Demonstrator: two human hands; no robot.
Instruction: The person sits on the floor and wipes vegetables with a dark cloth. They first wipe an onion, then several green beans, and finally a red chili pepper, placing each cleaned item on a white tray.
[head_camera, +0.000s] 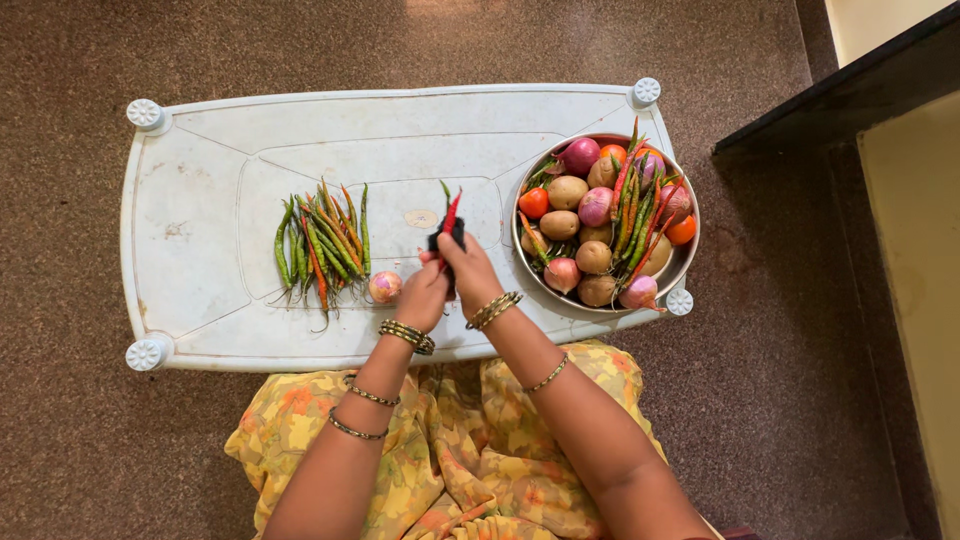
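Right hand (468, 262) at centre frame pinches a red chilli (451, 212) with a small dark tool, tip pointing up; left hand (422, 297) sits just beside it, fingers curled in, though I can't tell what it grips. Looks like the sorting step: chillies (322, 243) lie heaped at left, an onion (385, 287) near the left hand, the metal bowl (683, 262) of vegetables at right. The next move likely needs a clean set-down by that pile

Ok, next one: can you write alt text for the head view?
Seen from above, a person's right hand holds red and green chillies over a white plastic table, the left hand beside it. A pile of chillies and an onion lie left; a steel bowl of vegetables sits right.
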